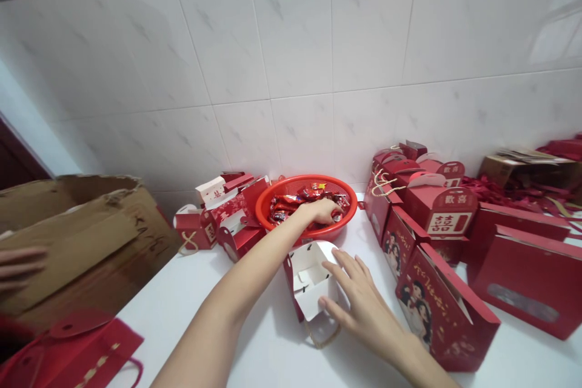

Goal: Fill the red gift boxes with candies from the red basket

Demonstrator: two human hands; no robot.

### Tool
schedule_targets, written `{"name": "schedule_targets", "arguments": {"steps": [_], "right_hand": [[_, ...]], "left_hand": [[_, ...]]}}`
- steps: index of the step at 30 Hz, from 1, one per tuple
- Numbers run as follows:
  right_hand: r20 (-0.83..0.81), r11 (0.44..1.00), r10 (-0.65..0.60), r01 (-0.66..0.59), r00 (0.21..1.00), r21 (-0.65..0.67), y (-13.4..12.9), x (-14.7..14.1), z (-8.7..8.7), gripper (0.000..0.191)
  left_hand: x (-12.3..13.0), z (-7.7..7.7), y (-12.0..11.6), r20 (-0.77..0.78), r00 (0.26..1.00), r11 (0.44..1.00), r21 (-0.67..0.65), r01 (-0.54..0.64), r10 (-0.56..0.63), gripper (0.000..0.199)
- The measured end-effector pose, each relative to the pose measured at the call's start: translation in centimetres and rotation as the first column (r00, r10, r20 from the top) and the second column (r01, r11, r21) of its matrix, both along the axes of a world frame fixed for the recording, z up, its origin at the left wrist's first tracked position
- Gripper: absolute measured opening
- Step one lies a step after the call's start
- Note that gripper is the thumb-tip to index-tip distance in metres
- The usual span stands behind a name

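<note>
My left hand (324,211) reaches into a red plastic basket (262,209) of wrapped candies (291,200). Its fingers are bent together among the wrappers; what they pinch is hidden. Just in front of the basket stands a small gift box (311,282) with its top open, white inside and red outside, a cord handle (324,339) lying at its near side. My right hand (357,294) rests against that box's right side, fingers spread and stretched over the edge, the thumb at the near flap. No candy shows in the box.
Red gift boxes (436,212) stand in a group at the right. More small boxes (236,218) sit left of the basket. A large cardboard carton (86,242) is at the left, with another person's hand (20,267) before it. A red bag (91,351) lies nearer. Behind rises a tiled wall (300,42).
</note>
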State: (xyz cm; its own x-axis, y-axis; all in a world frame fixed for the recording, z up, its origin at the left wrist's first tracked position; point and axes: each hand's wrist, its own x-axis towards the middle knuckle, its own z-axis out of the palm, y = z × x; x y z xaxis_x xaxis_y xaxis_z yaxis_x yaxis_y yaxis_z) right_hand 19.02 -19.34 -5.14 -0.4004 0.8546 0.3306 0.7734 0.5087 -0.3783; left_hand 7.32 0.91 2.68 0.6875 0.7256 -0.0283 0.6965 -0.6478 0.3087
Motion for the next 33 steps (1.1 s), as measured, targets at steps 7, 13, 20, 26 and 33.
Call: {"name": "schedule_targets", "arguments": {"steps": [7, 13, 20, 26, 33], "right_hand": [[0.011, 1.0, -0.007, 0.007, 1.0, 0.017, -0.2, 0.0, 0.4, 0.048], [0.0, 1.0, 0.002, -0.002, 1.0, 0.011, -0.1, 0.0, 0.3, 0.048], [-0.016, 1.0, 0.005, -0.005, 1.0, 0.021, 0.0, 0.0, 0.0, 0.046], [0.004, 1.0, 0.002, -0.002, 1.0, -0.01, 0.0, -0.1, 0.4, 0.046], [0.011, 1.0, 0.002, -0.002, 1.0, -0.03, -0.1, 0.0, 0.7, 0.047]], "left_hand": [[-1.9, 0.6, -0.2, 0.13, 0.987, 0.995, -0.04, -0.094, 0.099, 0.015], [-4.7, 2.5, -1.4, 0.428, 0.884, 0.982, -0.107, -0.156, 0.187, 0.036], [-5.6, 2.6, -2.1, 0.609, 0.753, 0.968, -0.182, -0.173, 0.249, 0.047], [-3.2, 2.3, -1.2, 0.257, 0.956, 0.99, -0.031, -0.138, 0.141, 0.025], [1.3, 1.4, 0.4, -0.09, 0.994, 0.996, 0.057, -0.064, 0.069, 0.064]]}}
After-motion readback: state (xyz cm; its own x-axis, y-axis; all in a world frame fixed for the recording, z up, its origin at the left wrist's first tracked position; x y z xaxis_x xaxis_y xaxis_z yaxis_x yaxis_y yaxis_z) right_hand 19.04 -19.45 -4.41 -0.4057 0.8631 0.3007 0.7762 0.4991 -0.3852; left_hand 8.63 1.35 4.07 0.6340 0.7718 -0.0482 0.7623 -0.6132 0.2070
